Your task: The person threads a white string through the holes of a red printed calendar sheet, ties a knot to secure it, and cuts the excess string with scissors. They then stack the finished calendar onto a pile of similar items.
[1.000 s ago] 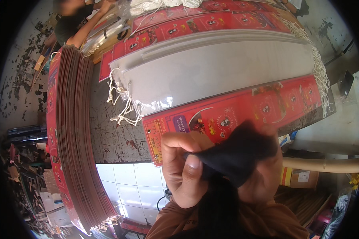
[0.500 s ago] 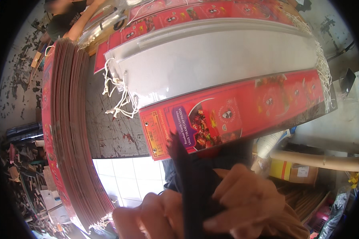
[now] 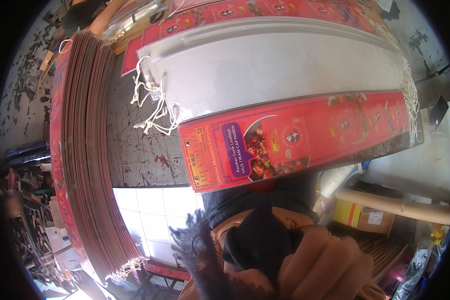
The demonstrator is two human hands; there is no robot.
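Note:
A black cloth [image 3: 260,237] with a frayed, fringed end [image 3: 195,237] is bunched up close to me at the lower middle. My right hand [image 3: 327,262] is closed round its right side, fingers curled. My left hand [image 3: 252,281] shows only in part, low down among the folds. It seems to grip the same cloth, though most of its fingers are hidden. Beyond both hands, a red printed hanging sign [image 3: 305,137] with food pictures lies on the worktable [image 3: 137,162], its near corner jutting over the edge. Neither hand touches it.
White plastic-covered sheets [image 3: 285,72] with white strings [image 3: 157,102] lie behind the sign. A tall stack of red-edged boards [image 3: 87,150] stands left. A cardboard tube [image 3: 400,207] and a yellow-brown box [image 3: 362,215] are at right. Another person's arm [image 3: 102,17] reaches in at the far left.
The black cloth has gone from upright and stretched to bunched, its frayed end swinging lower left. My left hand has moved inward behind it; my right hand is slightly lower. The view has shifted slightly.

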